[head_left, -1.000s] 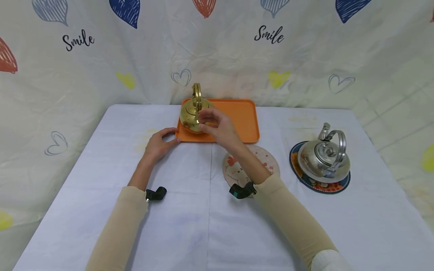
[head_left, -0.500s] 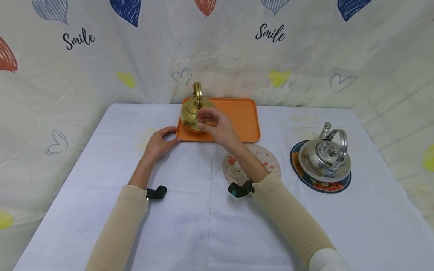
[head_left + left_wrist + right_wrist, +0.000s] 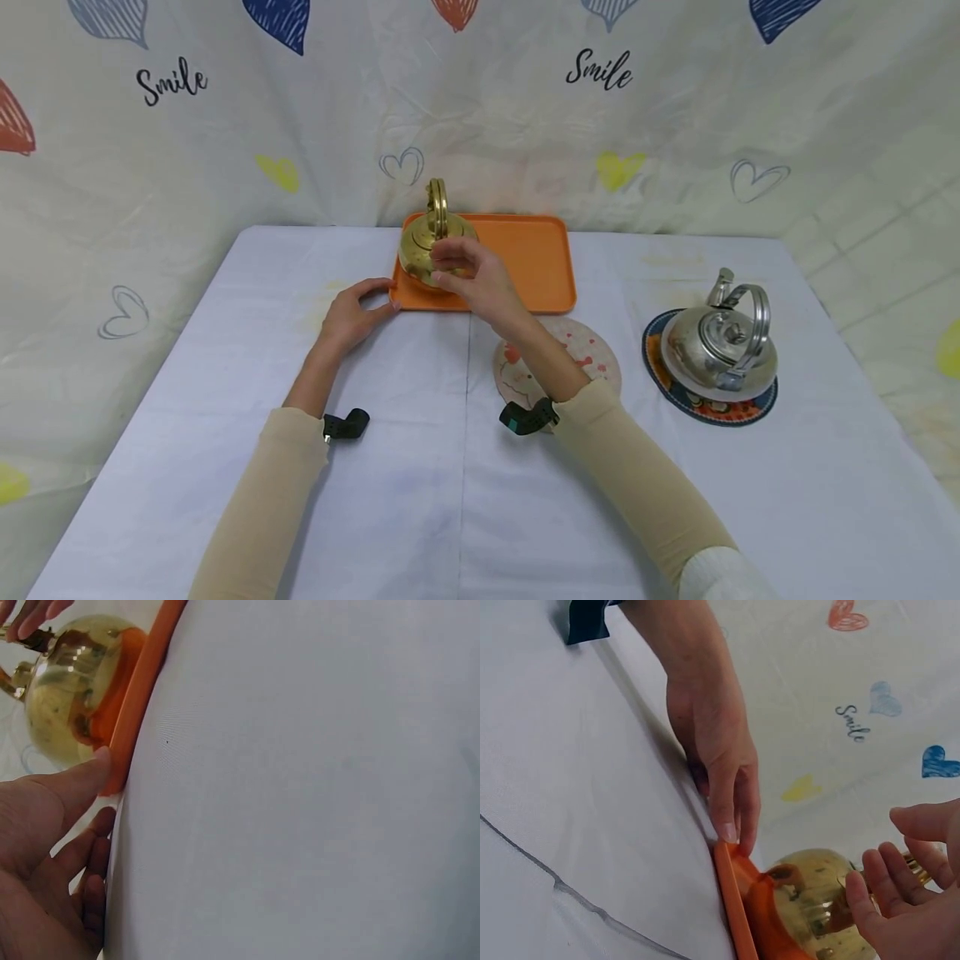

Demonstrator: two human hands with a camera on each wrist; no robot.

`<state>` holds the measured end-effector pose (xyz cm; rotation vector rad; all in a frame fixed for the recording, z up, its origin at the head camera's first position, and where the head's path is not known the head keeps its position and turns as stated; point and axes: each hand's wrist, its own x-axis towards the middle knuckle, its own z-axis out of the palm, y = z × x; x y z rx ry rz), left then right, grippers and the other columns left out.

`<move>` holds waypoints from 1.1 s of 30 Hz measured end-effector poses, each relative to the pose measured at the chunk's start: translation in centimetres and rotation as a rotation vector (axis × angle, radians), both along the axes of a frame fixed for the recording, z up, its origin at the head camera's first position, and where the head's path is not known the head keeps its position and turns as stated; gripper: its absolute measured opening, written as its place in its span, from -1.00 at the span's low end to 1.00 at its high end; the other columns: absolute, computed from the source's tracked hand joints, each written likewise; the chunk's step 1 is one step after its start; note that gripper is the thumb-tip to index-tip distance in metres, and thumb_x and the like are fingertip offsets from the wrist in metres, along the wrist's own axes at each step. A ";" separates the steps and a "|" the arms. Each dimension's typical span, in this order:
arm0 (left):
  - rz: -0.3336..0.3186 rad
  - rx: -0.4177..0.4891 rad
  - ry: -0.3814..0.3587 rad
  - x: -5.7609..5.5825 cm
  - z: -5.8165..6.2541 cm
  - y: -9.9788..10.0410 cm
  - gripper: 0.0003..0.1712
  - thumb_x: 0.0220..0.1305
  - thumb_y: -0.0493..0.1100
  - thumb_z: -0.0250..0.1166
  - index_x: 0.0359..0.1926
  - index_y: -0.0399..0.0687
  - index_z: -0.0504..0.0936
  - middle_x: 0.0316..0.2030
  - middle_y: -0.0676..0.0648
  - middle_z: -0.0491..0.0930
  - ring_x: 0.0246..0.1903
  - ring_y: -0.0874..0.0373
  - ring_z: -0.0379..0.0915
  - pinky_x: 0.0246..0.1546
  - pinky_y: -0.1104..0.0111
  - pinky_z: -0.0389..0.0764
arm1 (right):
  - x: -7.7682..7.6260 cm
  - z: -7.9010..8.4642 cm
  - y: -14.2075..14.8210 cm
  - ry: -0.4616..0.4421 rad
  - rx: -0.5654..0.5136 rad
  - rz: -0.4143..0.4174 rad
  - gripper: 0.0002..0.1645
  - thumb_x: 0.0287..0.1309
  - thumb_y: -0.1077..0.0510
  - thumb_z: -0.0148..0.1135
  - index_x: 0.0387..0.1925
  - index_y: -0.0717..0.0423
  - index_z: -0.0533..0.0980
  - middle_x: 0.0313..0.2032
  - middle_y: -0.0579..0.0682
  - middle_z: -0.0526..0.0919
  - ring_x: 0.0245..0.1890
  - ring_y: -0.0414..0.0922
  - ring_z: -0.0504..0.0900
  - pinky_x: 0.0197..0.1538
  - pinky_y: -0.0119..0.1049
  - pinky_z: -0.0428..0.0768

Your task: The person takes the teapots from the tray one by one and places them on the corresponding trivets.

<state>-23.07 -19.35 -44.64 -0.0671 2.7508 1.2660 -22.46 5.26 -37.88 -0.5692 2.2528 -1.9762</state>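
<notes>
A brass-coloured kettle [image 3: 420, 246] with an upright loop handle stands on the left part of an orange tray [image 3: 536, 262]. My left hand [image 3: 352, 317] pinches the tray's near left corner between thumb and index finger; the other fingers are loosely bent beside it in the left wrist view. The right hand [image 3: 480, 279] is in front of the kettle, fingers spread and slightly bent, thumb apart. In the right wrist view its fingers [image 3: 885, 881] hold nothing. They overlap the kettle there, and whether they touch it I cannot tell.
A silver kettle [image 3: 712, 354] stands on a round patterned mat [image 3: 656, 367] at the right. Under the right forearm lies a round pale mat [image 3: 517, 383] with red marks. A white cloth covers the table [image 3: 420, 500]; a printed curtain [image 3: 510, 108] hangs behind.
The right hand has shifted very slightly left across the front of the brass kettle. The left hand stays at the tray corner. The head view has tilted slightly.
</notes>
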 end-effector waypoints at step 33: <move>0.000 -0.020 0.004 -0.1 0.1 0.0 -0.45 0.41 0.03 0.38 0.37 0.11 0.57 0.46 -0.07 0.47 0.58 -0.06 0.19 0.64 0.00 0.17 | -1.9 0.0 -0.6 -0.028 -0.058 -0.203 -0.53 0.30 0.27 0.39 0.21 0.22 0.51 0.18 0.14 0.63 0.16 0.03 0.63 0.33 -0.22 0.63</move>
